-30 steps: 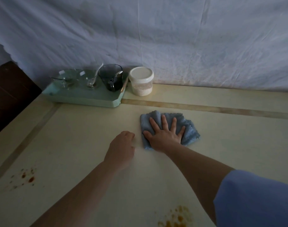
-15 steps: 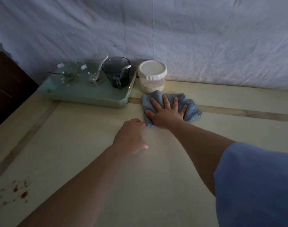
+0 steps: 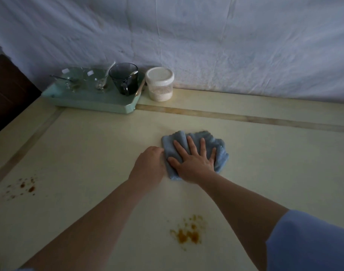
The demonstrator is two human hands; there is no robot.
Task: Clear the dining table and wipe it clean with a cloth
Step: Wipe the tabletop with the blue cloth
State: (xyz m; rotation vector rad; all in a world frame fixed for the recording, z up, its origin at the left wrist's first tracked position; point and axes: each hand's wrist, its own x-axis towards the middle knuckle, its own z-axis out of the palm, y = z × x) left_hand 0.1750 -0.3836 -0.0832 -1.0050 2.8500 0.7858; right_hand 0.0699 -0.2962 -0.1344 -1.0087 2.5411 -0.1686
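Right hand (image 3: 194, 163) flat with fingers spread, pressing blue cloth (image 3: 220, 145) onto cream table (image 3: 89, 153) at centre, left hand (image 3: 147, 167) curled into a loose fist touching cloth's 9 o'clock edge, orange stain (image 3: 188, 231) at 6 o'clock, green tray (image 3: 93, 102) at 11 o'clock.

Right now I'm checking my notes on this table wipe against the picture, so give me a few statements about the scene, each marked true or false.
1. The right hand lies flat, fingers spread, on the blue cloth. True.
2. The lidded jar stands inside the green tray. False: it stands on the table, just right of the tray.
3. Orange stains remain on the table, nearer the person than the cloth. True.
4. The left hand holds the dark cup. False: it rests curled beside the cloth; the cup sits in the tray.
5. The table's left side is spotless. False: brown spots show there.
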